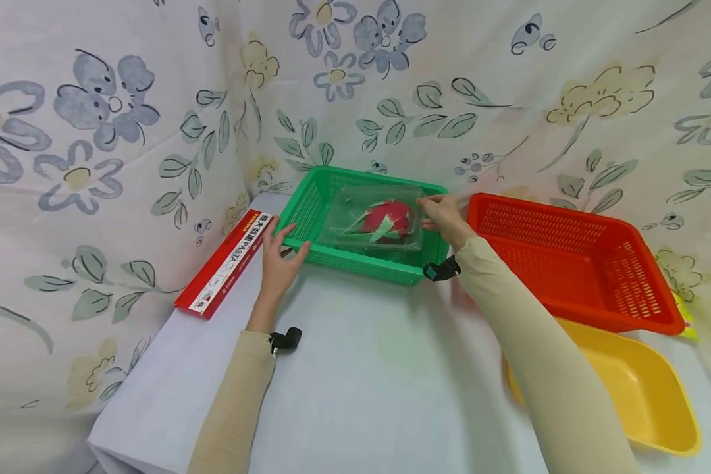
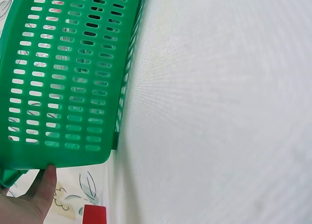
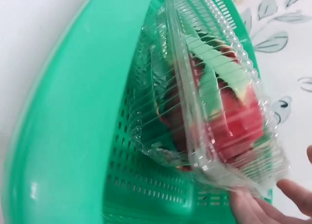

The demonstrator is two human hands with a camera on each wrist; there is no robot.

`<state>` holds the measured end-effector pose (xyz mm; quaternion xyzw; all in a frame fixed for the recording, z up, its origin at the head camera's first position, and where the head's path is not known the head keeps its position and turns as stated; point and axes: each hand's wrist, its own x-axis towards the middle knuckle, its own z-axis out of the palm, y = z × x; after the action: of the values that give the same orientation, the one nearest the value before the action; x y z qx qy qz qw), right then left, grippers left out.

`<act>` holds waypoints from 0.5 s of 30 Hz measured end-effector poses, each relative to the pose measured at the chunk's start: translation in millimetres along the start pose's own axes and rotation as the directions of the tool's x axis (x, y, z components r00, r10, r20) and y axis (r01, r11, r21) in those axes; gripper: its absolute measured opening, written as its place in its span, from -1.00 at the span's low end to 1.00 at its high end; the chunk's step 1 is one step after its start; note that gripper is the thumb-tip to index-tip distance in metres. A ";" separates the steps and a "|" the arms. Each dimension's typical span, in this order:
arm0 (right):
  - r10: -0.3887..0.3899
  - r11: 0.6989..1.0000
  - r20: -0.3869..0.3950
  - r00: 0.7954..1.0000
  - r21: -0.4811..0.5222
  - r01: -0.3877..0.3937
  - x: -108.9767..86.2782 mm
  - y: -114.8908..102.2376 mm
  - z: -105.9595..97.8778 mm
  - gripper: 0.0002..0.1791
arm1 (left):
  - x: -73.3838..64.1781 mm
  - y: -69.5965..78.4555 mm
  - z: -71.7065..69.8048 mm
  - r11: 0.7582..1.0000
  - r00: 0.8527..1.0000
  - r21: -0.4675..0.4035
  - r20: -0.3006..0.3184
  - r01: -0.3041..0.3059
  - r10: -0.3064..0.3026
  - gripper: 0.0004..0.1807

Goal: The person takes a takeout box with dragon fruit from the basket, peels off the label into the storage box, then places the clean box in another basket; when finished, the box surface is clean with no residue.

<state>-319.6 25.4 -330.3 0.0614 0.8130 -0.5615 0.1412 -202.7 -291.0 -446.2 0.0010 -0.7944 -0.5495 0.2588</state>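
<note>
A clear plastic clamshell box with a red dragon fruit inside lies in the green basket. Its green-tipped scales show through the plastic in the right wrist view. My right hand pinches the right end of the box, above the basket's right side. At the basket's left front corner, my left hand holds the rim, fingers spread. In the left wrist view its thumb presses against the slotted basket wall; the other fingers are mostly hidden.
A long red pasta box lies left of the green basket. To the right stand a red basket and, nearer me, a yellow tub. A yellow packet shows behind the red basket. Flowered cloth hangs behind the white table.
</note>
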 end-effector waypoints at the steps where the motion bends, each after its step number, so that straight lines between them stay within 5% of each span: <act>1: 0.002 1.000 0.012 1.000 0.006 -0.002 0.5 0.5 0.3 -0.40 | 0.0 0.2 0.0 1.000 1.000 0.002 -0.001 0.001 -0.001 -0.41; 15: 0.108 0.988 0.155 0.982 0.089 -0.123 6.0 5.7 4.0 -0.27 | -0.4 2.5 -0.6 1.000 1.000 0.031 0.011 -0.003 0.003 -0.42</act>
<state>-323.2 23.4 -338.6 0.0731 0.7664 -0.5948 0.2312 -201.4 -290.4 -444.0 0.0007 -0.8042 -0.5369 0.2551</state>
